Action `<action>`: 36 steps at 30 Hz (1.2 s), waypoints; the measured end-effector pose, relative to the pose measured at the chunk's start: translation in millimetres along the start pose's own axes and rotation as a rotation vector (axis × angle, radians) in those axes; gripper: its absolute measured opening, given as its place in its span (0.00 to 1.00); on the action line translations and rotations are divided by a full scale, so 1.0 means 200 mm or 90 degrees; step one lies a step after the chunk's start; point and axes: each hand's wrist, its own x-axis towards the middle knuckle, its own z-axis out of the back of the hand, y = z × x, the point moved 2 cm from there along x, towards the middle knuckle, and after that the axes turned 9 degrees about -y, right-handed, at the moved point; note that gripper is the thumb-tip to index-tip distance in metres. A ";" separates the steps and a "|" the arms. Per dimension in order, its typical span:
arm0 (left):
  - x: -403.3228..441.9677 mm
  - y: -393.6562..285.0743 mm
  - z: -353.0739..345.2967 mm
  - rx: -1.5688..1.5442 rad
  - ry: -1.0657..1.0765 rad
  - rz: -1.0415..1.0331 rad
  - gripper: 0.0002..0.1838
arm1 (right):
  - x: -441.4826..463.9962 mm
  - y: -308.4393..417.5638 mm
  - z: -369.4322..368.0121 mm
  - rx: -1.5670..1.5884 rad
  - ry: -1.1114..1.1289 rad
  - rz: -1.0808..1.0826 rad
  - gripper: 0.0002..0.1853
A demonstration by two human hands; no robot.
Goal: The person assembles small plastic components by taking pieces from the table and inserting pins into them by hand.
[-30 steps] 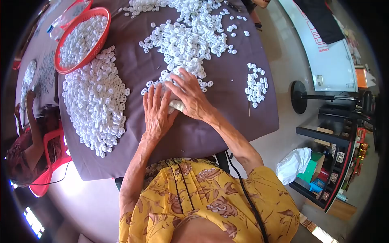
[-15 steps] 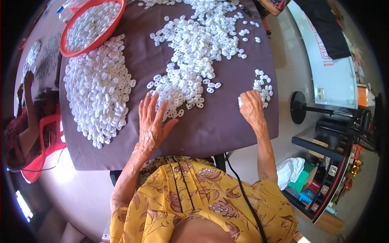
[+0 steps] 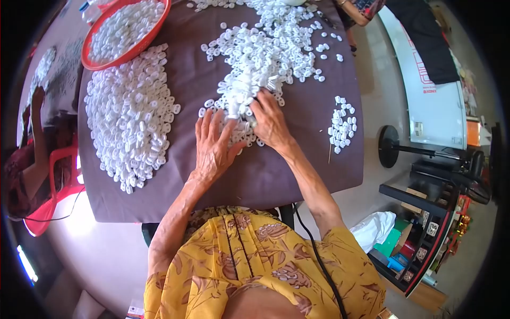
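A long heap of small white oval pieces with two holes runs down the middle of the dark cloth. My left hand lies palm down at its near end, fingers spread, the tips on the pieces. Across from it, my right hand reaches into the heap's right side. Its fingers are bent and apart among the pieces, and the tips are partly hidden. By the table's right edge is a small group of similar white pieces, with a thin stick-like thing beside it.
A larger pile of white pieces lies on the left, below a red basket filled with more. Another person's arm shows at the far right corner, and another person sits at left. A black stand is right of the table.
My right hand has moved left from the small group to the middle heap, its fist loosened. My left hand has stayed at the heap's near end, shifting slightly right.
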 end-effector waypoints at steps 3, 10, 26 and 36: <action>-0.03 -0.03 0.00 -0.001 0.020 -0.015 0.26 | 0.10 -0.01 -0.05 0.047 -0.005 -0.001 0.17; -0.03 -0.03 0.04 -0.025 0.008 -0.009 0.24 | 0.19 0.05 0.06 0.125 -0.054 0.041 0.16; -0.09 -0.02 0.03 -0.046 0.047 -0.005 0.23 | 0.23 -0.02 0.02 0.071 -0.034 0.130 0.12; -0.09 -0.02 0.04 -0.054 0.050 -0.018 0.23 | 0.33 -0.97 0.31 -0.157 -0.210 -0.169 0.15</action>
